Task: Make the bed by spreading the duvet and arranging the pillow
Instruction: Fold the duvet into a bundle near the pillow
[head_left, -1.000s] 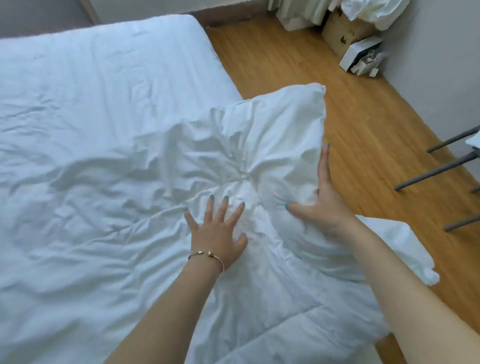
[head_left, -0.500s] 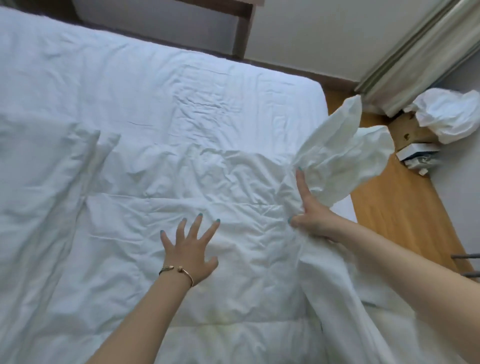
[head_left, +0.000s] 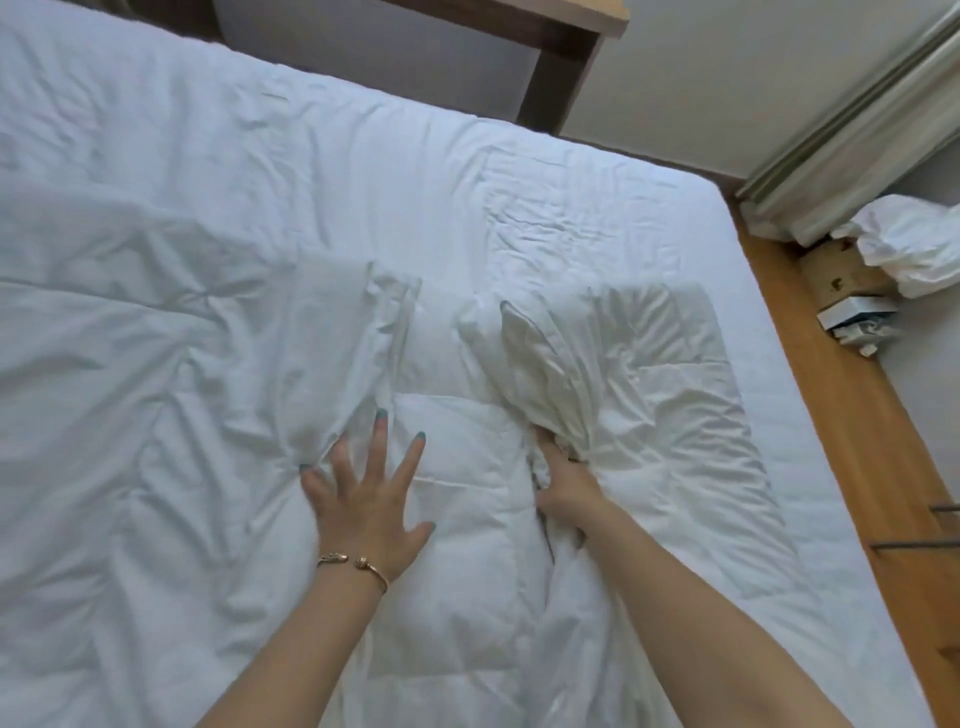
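Note:
A white duvet (head_left: 171, 426) lies crumpled across the bed, with folds bunched near the middle. My left hand (head_left: 366, 499), wearing a thin bracelet, presses flat on the duvet with fingers spread. Just to its right, my right hand (head_left: 563, 480) grips a gathered bunch of the duvet's cloth (head_left: 550, 374), which stands up in a ridge; the fingers are buried in the fabric. The white mattress sheet (head_left: 597, 197) shows bare beyond the duvet at the far side. No pillow can be told apart from the bedding.
A wooden headboard or shelf (head_left: 561, 67) stands behind the bed. The wooden floor (head_left: 857, 441) runs along the right side. In the far right corner lie a cardboard box (head_left: 836, 280), white crumpled cloth (head_left: 914, 244) and a small white box (head_left: 857, 312).
The raised duvet corner held by my right hand has come down onto the bed, now bunched in my grip. My left hand stays spread flat on the duvet. The view has shifted.

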